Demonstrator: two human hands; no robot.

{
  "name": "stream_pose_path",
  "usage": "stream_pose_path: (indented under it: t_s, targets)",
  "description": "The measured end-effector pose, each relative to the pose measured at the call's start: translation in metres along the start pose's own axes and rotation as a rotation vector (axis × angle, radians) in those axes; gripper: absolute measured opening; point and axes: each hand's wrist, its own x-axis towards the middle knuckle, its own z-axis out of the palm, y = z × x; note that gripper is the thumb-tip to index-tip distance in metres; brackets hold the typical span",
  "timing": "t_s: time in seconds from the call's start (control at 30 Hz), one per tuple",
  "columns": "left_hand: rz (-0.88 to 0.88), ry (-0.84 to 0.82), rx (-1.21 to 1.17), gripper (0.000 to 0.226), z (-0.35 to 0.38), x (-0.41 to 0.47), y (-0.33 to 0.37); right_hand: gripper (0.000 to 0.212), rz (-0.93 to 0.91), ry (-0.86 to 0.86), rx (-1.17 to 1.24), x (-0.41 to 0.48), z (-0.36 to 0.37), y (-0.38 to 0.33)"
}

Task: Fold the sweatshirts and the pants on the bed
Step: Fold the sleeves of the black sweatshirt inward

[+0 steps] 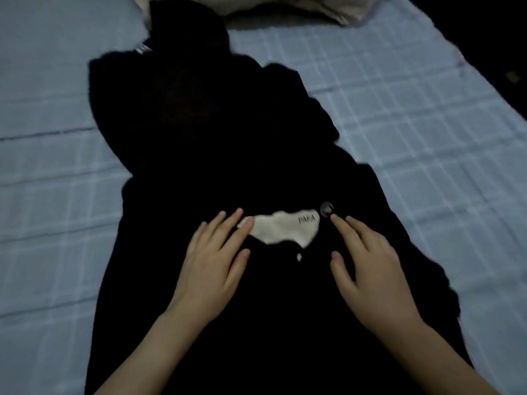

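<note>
Fingers (236, 236) of both hands lie straight and slack, flat on the black pants (256, 323), gripping nothing. L hand (209, 272) has its index tip touching the left end of the white label (285, 228) inside the waistband. R hand (370, 269) sits right of the label, index tip just below the metal button (326, 208). Pants lie mid-bed, long axis running near-to-far past the label, in line w/ both forearms. Hands are about equally close, so the fold is prob. a two-hand job. Beyond the label another black garment (185, 81) is heaped, touching or overlapping the pants; too dark to tell which. It may crowd a far-end fold. Pale pillow (285, 10) lies farther still. Checked blue sheet (413, 124) shows either side of the label.
</note>
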Motion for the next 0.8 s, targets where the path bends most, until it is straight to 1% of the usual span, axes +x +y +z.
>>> stream_pose_path:
  t_s: [0.07, 0.13, 0.17, 0.23, 0.3, 0.37, 0.5, 0.6, 0.67, 0.73, 0.77, 0.8]
  targets:
    - [-0.091, 0.115, 0.059, 0.055, -0.015, 0.033, -0.021, 0.057, -0.090, 0.061, -0.053, 0.055, -0.004, -0.007]
    - [-0.180, 0.175, 0.116, 0.057, -0.022, 0.066, -0.043, 0.057, -0.193, 0.097, -0.113, 0.108, -0.001, -0.014]
    - [-0.214, 0.184, 0.133, 0.057, -0.022, 0.081, -0.051, 0.057, -0.218, 0.105, -0.148, 0.132, 0.003, -0.016]
    - [-0.257, 0.161, 0.150, 0.059, -0.013, 0.106, -0.065, 0.060, -0.205, 0.082, -0.191, 0.172, 0.016, -0.021]
    - [-0.275, 0.112, 0.171, 0.060, 0.007, 0.117, -0.074, 0.061, -0.168, -0.003, -0.181, 0.196, 0.038, -0.021]
    - [-0.287, 0.109, 0.206, 0.060, 0.028, 0.119, -0.080, 0.061, -0.155, -0.072, -0.170, 0.205, 0.059, -0.015]
    - [-0.300, 0.132, 0.194, 0.060, 0.042, 0.122, -0.086, 0.060, -0.155, -0.068, -0.131, 0.210, 0.076, -0.004]
    - [-0.294, 0.102, 0.119, 0.060, 0.035, 0.120, -0.082, 0.060, -0.147, -0.081, -0.127, 0.209, 0.071, -0.005]
    - [-0.278, 0.128, -0.003, 0.062, 0.017, 0.122, -0.079, 0.061, -0.163, -0.098, -0.110, 0.209, 0.059, -0.012]
    - [-0.232, 0.207, -0.031, 0.059, -0.006, 0.132, -0.083, 0.061, -0.222, -0.086, -0.008, 0.212, 0.043, -0.022]
    - [-0.211, 0.205, -0.032, 0.057, -0.017, 0.141, -0.088, 0.059, -0.250, -0.079, 0.082, 0.215, 0.036, -0.028]
    - [-0.191, 0.154, -0.062, 0.056, -0.027, 0.151, -0.092, 0.057, -0.259, -0.083, 0.188, 0.217, 0.031, -0.035]
